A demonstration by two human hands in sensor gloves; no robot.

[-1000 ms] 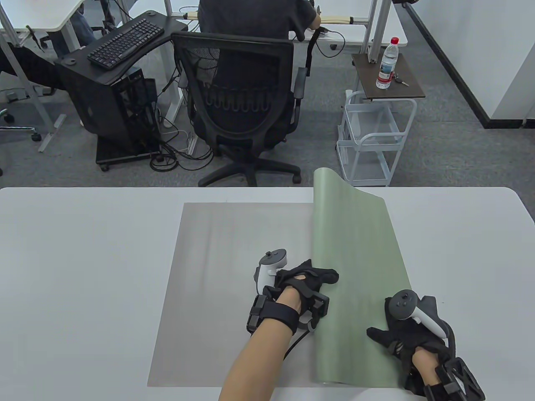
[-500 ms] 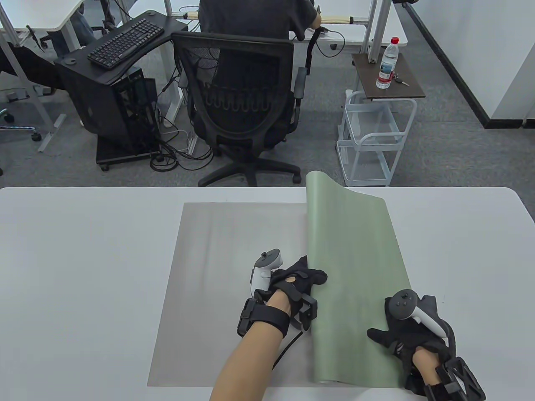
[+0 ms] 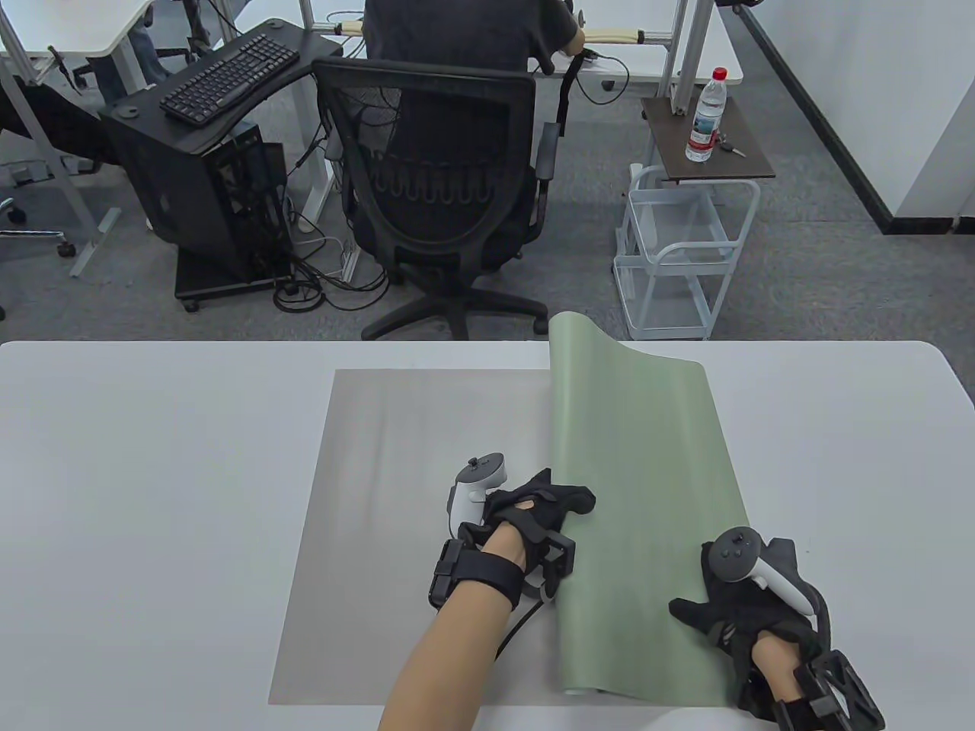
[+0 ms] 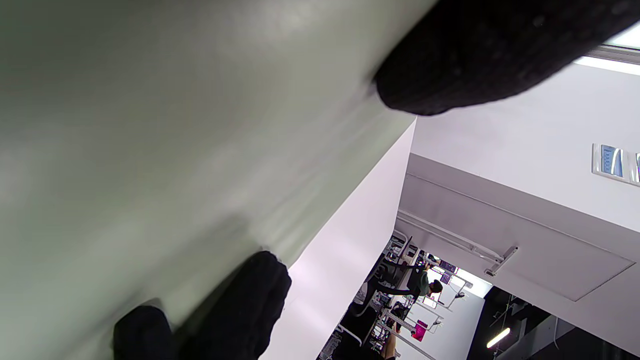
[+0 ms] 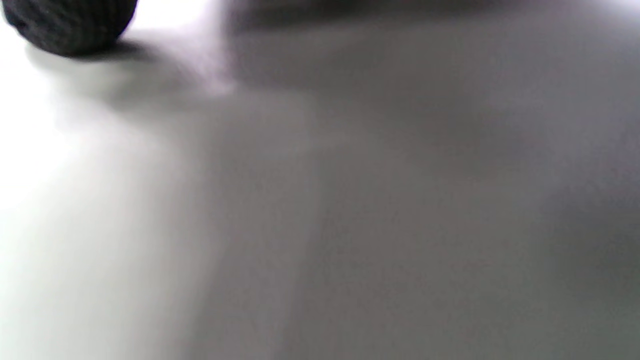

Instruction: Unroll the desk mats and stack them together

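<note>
A grey desk mat [image 3: 411, 518] lies flat on the white table [image 3: 152, 472]. A pale green mat [image 3: 636, 502] lies partly unrolled over its right side, with its curled roll along its left edge. My left hand [image 3: 545, 506] rests on that roll near its near end, fingers over it; the left wrist view shows the green surface [image 4: 150, 150] close up with fingertips [image 4: 250, 300] against it. My right hand [image 3: 731, 609] presses flat on the green mat's near right corner. The right wrist view is a blur with one fingertip [image 5: 70, 25].
Beyond the table's far edge stand a black office chair [image 3: 442, 190] with a seated person, a white wire cart [image 3: 678, 259] and a small side table with a water bottle [image 3: 704, 114]. A keyboard [image 3: 228, 76] sits on a black stand at far left.
My left hand has pushed the green roll to the left over the grey mat, so more green mat lies flat. My right hand has stayed in place.
</note>
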